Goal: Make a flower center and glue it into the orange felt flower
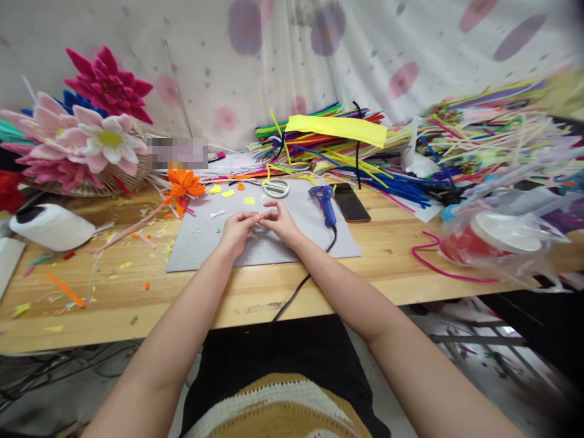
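Both hands meet over the middle of a grey mat (210, 249), fingertips together. My left hand (239, 232) is pinched closed, and what lies between its fingers is too small to name. My right hand (280, 224) has thumb and finger pressed against the left fingertips, also around something I cannot make out. Just beyond them on the mat lie scissors with pale handles (276, 188), yellow scraps (249, 201) and a small white piece (218, 213). To the right rests a blue glue gun (323, 205).
A phone (352, 202) lies right of the mat. Bundles of coloured pipe cleaners (319, 143) line the back. Fuzzy flowers (109, 140), an orange flower (182, 190) and a white roll (57, 227) stand left. A plastic-wrapped tub (483, 237) sits right. A black cord (298, 286) crosses the front edge.
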`<state>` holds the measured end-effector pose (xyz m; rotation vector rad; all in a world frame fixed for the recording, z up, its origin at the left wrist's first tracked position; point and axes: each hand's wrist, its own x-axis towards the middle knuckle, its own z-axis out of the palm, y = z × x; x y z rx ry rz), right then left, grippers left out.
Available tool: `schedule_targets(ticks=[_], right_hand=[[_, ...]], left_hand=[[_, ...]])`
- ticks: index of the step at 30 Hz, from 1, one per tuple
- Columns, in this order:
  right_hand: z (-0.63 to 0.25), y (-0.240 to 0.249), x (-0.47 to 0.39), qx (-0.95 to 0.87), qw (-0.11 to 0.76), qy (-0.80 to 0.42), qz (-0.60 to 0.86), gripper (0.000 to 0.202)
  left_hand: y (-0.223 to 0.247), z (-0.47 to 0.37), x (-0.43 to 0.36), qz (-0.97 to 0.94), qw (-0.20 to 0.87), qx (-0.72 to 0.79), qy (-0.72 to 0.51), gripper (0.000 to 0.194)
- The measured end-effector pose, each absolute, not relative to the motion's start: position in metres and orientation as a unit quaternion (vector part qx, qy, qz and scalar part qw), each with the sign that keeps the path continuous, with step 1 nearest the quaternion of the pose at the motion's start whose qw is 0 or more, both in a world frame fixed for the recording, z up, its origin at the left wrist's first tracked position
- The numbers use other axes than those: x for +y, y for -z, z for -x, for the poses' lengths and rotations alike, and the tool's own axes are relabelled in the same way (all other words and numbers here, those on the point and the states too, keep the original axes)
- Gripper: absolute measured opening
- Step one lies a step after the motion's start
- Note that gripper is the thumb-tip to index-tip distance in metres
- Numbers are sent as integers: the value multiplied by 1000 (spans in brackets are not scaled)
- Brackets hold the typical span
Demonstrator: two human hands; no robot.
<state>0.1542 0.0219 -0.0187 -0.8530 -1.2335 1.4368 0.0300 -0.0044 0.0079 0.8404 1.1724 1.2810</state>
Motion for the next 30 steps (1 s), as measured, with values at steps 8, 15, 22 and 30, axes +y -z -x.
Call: schedule_targets(ticks=[8, 15, 22, 30], right_hand=[[-157, 13, 19, -498, 511, -588, 381, 56], [-158, 11, 18, -500, 490, -601, 386, 57], [-158, 12, 18, -513, 484, -598, 380, 52], [-196, -21, 15, -616, 422, -519, 416, 28]], left_hand=[[-11, -30, -6, -375, 554, 506, -545, 30], [-7, -26, -7, -416, 507, 534, -534, 29], [-5, -25, -4, -416, 492, 548, -534, 29], [-3, -16, 0, -438, 406, 583, -551, 21]])
